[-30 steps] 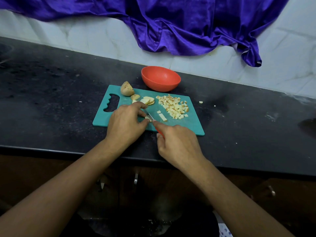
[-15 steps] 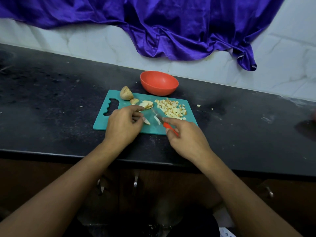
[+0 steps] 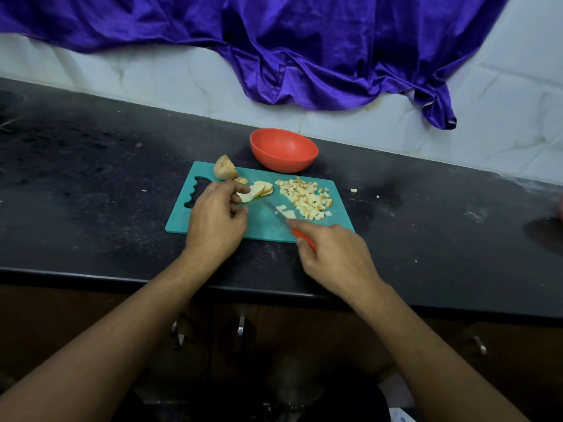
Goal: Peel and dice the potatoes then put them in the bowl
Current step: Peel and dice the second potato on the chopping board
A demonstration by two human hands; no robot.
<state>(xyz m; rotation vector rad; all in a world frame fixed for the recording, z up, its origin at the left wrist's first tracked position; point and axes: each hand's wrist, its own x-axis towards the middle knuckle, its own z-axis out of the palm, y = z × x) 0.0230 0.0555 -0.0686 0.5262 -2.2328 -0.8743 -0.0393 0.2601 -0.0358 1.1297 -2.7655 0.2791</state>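
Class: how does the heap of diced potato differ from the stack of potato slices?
The heap of pale diced potato is many small cubes; the stack of pale potato slices is few broad rounds. The heap lies untouched; the left hand pinches the stack. Both rest on the teal plastic cutting board.

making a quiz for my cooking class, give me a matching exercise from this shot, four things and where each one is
Things:
1. bowl
2. knife
3. diced potato
4. potato slices

Places:
a. held in the right hand
b. at the fingertips of the left hand
c. on the counter, beyond the cutting board
d. heaped on the right part of the cutting board

Pairs: 1-c, 2-a, 3-d, 4-b
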